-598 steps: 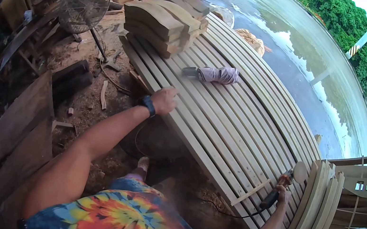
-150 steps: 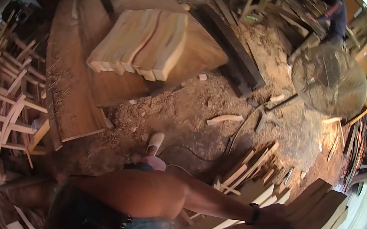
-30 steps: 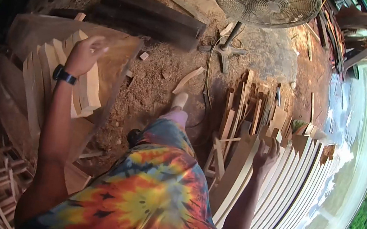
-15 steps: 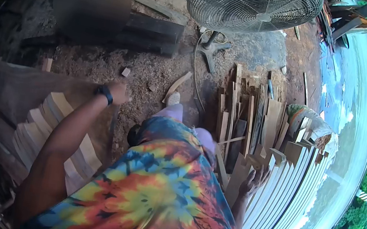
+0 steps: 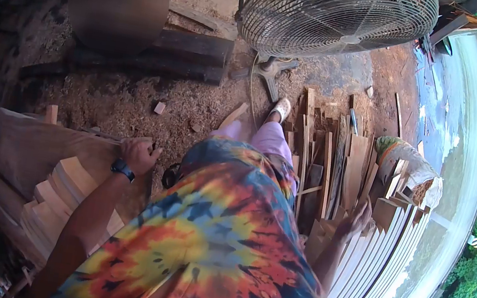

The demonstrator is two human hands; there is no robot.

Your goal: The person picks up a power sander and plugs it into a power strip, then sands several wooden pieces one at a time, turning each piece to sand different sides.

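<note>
My left hand (image 5: pixel 139 155), with a dark watch on the wrist, is at the near corner of a wide wooden board (image 5: pixel 10 134). Its fingers are curled in and nothing shows in them. Below it on that board lies a stack of pale curved wood pieces (image 5: pixel 76 181), partly behind my forearm. My right hand (image 5: pixel 357 221) is over the ends of a row of stacked pale planks (image 5: pixel 385 241), its fingers stretched out and holding nothing visible. Just past its fingertips stand upright scrap strips (image 5: pixel 356 161).
A large pedestal fan (image 5: pixel 340 21) stands ahead on the sawdust-covered ground (image 5: pixel 117 89). Dark timber (image 5: pixel 194 54) lies ahead to the left. A sack of shavings (image 5: pixel 407 166) leans right of the scraps. Small wood blocks (image 5: pixel 159 108) lie on the ground.
My left hand has come back toward my body, its fingers curling in. My right hand has shifted slightly forward and right along the plank ends. One foot has stepped forward near the fan's base.
</note>
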